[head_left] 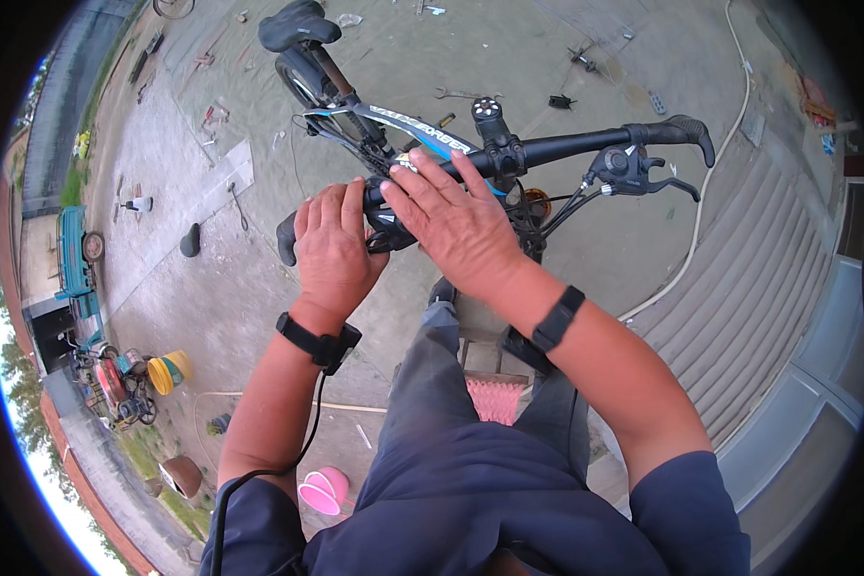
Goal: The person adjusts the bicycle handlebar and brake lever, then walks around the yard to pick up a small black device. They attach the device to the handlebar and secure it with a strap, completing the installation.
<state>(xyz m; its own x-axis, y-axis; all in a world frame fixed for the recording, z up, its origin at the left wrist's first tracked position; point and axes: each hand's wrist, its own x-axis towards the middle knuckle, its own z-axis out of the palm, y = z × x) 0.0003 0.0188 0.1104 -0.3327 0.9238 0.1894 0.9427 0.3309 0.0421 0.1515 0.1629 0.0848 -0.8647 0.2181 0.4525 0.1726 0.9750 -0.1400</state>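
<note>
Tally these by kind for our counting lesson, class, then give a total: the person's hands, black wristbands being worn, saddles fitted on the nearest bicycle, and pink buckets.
Hands (left hand, right hand): 2
Black wristbands (left, right): 2
Saddle on the bicycle: 1
Pink bucket: 1
Total: 6

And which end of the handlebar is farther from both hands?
The right end, beside the brake lever assembly; the left hand and right hand are both closer to the left end.

Handlebar [576, 145] blocked at left by left hand [336, 233] and right hand [468, 223]; right grip [662, 132] exposed, near side obstructed by brake lever [677, 182].
</note>
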